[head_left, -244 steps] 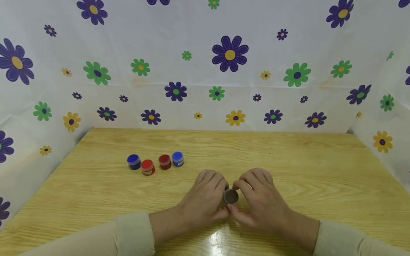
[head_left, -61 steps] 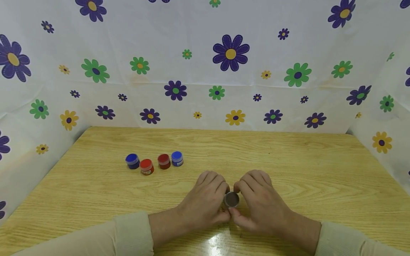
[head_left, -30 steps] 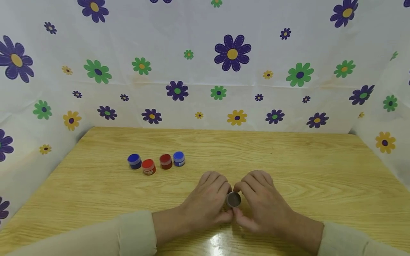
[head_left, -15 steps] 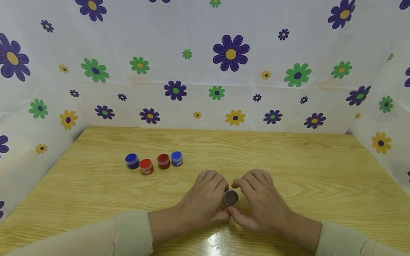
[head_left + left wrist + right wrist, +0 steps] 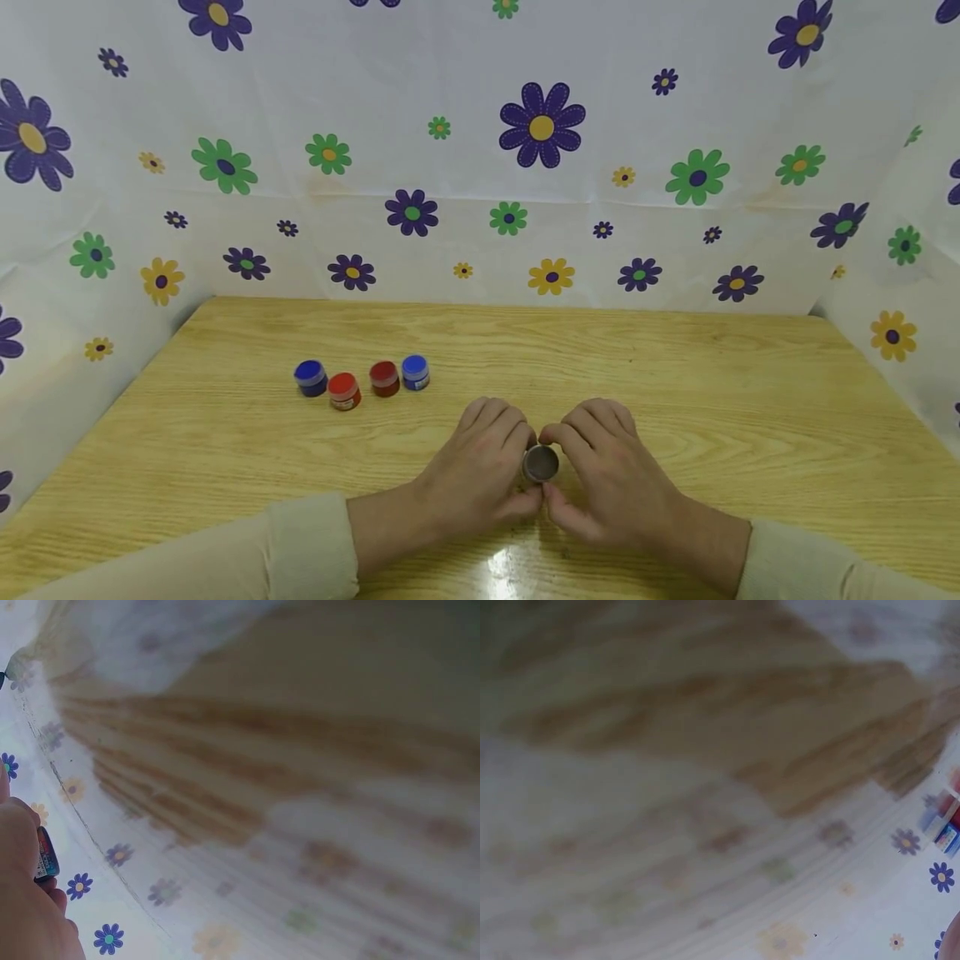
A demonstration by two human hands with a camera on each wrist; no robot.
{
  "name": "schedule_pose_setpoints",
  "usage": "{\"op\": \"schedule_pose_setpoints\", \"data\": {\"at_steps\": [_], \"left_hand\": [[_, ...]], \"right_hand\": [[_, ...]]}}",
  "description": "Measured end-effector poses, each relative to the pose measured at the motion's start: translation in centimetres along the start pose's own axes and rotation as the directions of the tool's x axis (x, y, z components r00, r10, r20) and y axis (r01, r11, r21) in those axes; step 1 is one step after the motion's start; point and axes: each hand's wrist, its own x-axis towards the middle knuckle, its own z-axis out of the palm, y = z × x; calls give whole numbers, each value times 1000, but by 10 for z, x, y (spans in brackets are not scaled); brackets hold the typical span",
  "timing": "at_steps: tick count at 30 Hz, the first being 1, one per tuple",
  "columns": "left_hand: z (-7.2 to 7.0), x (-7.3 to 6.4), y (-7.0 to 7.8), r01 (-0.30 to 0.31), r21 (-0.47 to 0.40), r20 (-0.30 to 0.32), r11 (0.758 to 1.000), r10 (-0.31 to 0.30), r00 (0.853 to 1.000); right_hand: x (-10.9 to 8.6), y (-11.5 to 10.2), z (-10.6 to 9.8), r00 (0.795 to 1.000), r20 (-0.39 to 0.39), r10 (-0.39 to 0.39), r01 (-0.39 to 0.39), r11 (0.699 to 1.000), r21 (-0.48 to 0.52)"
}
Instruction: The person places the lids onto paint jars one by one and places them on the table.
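Observation:
A small paint jar (image 5: 540,464) with a dark grey-brown top stands between my two hands near the front of the table. My left hand (image 5: 480,467) grips its left side, the fingers curled behind it and the thumb in front. From the right, my right hand (image 5: 615,475) pinches the rim with index finger and thumb. In the left wrist view, the jar's dark side with a printed label (image 5: 46,855) shows within the left hand (image 5: 22,885). Only a sliver of the right hand (image 5: 951,945) enters the right wrist view. The fingertips behind the jar are partly hidden.
Left of the hands on the wooden table (image 5: 675,358) stand a dark blue jar (image 5: 311,378), a bright red jar (image 5: 344,391), a dark red jar (image 5: 385,378) and a lighter blue jar (image 5: 416,372). A flowered cloth (image 5: 465,175) encloses the back and sides.
My right index finger and thumb have shifted on the jar's rim; half a second ago the index finger stood farther off. The left hand and the other jars stay in place.

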Motion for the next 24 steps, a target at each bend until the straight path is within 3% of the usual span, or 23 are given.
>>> {"op": "schedule_pose_setpoints", "data": {"at_steps": [17,24], "left_hand": [[0,0,0,-8,19,24,1000,7,1000],[-3,1,2,14,-2,77,1000,-13,997]], "right_hand": [[0,1,0,1000,4,12,-12,1000,-7],[0,0,-2,998,40,55,-55,998,-14]]}}
